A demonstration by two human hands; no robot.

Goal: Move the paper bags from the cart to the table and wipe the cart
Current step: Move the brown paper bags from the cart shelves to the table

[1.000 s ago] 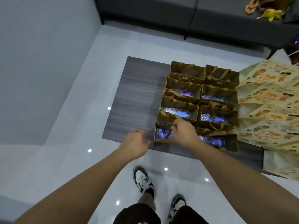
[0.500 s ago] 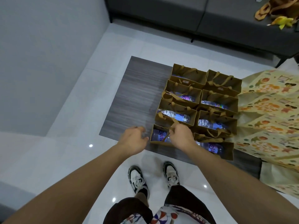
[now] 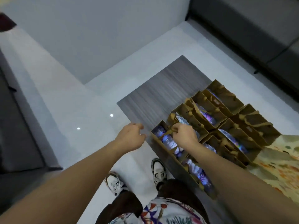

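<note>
We pinch the rope handle of the nearest paper bag (image 3: 163,143) with the right hand (image 3: 184,135), fingers closed on it. The bag stands at the near left corner of the grey table (image 3: 161,94), beside the other bags (image 3: 226,120). The left hand (image 3: 131,138) hovers just beside it, fingers loosely curled, grasping nothing.
</note>
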